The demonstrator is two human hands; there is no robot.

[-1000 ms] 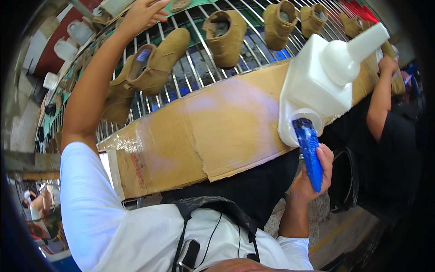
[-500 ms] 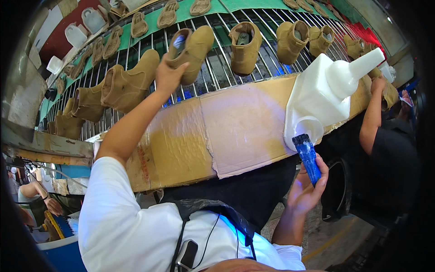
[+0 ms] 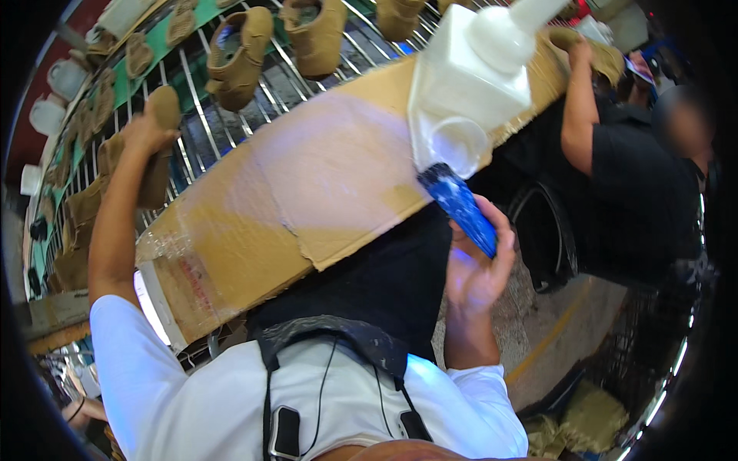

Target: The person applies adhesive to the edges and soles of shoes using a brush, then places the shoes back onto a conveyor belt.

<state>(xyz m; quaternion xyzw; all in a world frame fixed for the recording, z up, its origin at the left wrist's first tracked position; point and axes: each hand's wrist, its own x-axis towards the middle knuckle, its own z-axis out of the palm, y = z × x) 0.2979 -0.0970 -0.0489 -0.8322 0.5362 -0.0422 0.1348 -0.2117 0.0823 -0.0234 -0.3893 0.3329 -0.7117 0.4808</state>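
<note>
Firstly, the landmark: one white plastic container [image 3: 473,84], boxy, with a tapering neck and a round cup toward me, resting on the cardboard sheet [image 3: 338,169].

Item: one brush [image 3: 463,207], blue handle with whitish smears, dark bristles. Location: on my side of the container, bristle end at the cup. Held in my right hand [image 3: 478,273], fingers pinching the handle. Handling, as I judge it: light, stiff in the handle, likely slippery where smeared; best gripped low, clear of the bristles.

Item: one tan boot [image 3: 164,107], well left of the container, at the metal rack [image 3: 192,88]. My left hand [image 3: 144,137] is at it; blur hides whether those fingers close on it or merely lie over it, so I cannot tell. Handling, as I judge it: light, soft in the upper, firmer underneath, its surface easily marked; best taken around the ankle or heel.

Item: further tan boots [image 3: 240,65], set along the rack, left of the container.

Item: one co-worker's hand [image 3: 582,54], right of the container, at another tan boot [image 3: 607,65].
</note>
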